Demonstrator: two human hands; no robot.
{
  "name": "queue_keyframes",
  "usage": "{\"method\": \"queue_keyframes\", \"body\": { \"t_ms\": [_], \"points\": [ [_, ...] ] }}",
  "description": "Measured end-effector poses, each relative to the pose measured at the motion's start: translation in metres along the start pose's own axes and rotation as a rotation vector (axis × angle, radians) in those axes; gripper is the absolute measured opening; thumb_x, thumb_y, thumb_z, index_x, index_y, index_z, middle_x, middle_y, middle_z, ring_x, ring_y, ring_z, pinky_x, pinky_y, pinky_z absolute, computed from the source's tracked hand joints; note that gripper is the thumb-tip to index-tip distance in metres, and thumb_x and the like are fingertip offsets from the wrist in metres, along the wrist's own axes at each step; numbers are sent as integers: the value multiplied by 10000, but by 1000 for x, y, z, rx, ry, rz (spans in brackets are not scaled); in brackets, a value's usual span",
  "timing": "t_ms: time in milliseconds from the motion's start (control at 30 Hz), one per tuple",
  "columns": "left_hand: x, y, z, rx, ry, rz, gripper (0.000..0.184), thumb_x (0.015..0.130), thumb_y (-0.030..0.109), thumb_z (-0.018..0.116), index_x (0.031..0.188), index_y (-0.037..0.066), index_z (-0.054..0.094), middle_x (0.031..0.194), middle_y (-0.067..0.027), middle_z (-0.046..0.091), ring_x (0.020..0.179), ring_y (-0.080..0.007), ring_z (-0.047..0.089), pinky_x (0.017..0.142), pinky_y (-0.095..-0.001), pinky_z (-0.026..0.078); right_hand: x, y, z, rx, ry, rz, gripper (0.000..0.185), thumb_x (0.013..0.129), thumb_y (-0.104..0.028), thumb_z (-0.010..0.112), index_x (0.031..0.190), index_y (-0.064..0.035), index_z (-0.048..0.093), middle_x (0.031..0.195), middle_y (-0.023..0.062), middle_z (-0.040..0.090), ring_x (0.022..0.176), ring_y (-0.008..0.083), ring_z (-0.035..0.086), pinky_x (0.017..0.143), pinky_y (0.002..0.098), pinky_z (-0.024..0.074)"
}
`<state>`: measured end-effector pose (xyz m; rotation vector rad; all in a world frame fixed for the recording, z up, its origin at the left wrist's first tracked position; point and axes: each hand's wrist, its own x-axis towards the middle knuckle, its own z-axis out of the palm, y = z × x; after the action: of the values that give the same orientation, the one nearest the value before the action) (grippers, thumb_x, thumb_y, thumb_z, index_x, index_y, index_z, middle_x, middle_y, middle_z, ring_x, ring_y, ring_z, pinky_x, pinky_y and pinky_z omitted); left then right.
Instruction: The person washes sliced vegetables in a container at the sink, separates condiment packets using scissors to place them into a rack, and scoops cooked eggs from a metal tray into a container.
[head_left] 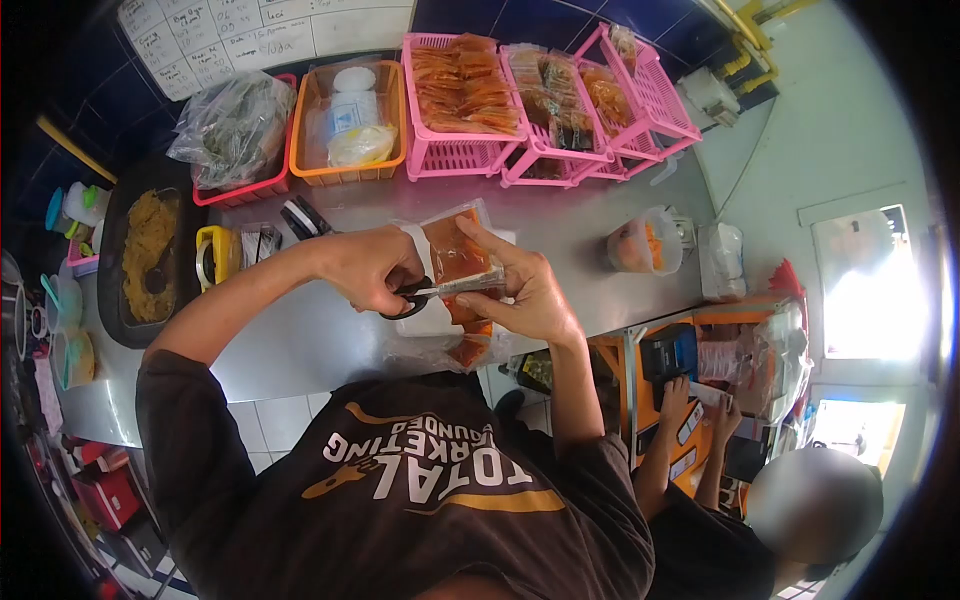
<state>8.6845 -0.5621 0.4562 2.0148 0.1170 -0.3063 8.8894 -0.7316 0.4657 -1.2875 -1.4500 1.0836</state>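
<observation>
My left hand (375, 265) is closed on black-handled scissors (412, 297), whose blades point right. The blades meet the edge of a clear plastic packet (458, 250) with orange-red contents. My right hand (530, 295) pinches this packet from the right side, thumb below and fingers above. More orange-red packets (470, 345) in clear plastic lie just beneath the hands, over something white that is partly hidden.
Pink baskets (455, 150) with orange packets, an orange basket (345, 175) and a red basket (240, 195) stand along the counter's back (290, 345). A black tub (125, 300) is left, a clear container (645, 240) right. Another person (700, 540) works at lower right.
</observation>
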Motion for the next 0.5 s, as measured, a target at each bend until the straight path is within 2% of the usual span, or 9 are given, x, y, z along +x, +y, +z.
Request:
{"method": "queue_keyframes", "body": {
  "t_ms": [100, 200, 300, 500],
  "points": [
    [-2, 2, 0, -31, -5, -10, 218, 716, 159, 676, 609, -1, 574, 501, -71, 555, 447, -162, 530, 464, -322, 404, 0, 3, -4, -24, -41, 74, 807, 798, 136, 727, 1526, 10, 402, 1413, 89, 586, 1024, 44, 601, 840, 195, 504],
    [-2, 2, 1, -44, -6, -10, 203, 722, 149, 672, 620, -1, 580, 508, -71, 580, 457, -156, 579, 463, -315, 433, 3, 0, -3, -107, -54, 1, 808, 798, 142, 728, 1525, 8, 401, 1462, 128, 547, 1077, 85, 610, 893, 229, 519],
    [-1, 0, 2, -35, 2, 17, 195, 729, 144, 669, 634, -3, 584, 514, -78, 593, 466, -156, 609, 461, -313, 450, 5, 2, 3, 76, -40, 18, 795, 797, 133, 737, 1513, 14, 415, 1496, 138, 511, 1113, 104, 609, 928, 253, 528],
    [-3, 3, 4, -108, 30, 7, 183, 740, 128, 664, 642, -2, 582, 519, -75, 599, 454, -152, 610, 442, -306, 449, 8, 9, 2, 79, -60, 39, 842, 789, 127, 754, 1534, 12, 377, 1468, 134, 533, 1121, 117, 616, 963, 283, 523]
  ]
}}
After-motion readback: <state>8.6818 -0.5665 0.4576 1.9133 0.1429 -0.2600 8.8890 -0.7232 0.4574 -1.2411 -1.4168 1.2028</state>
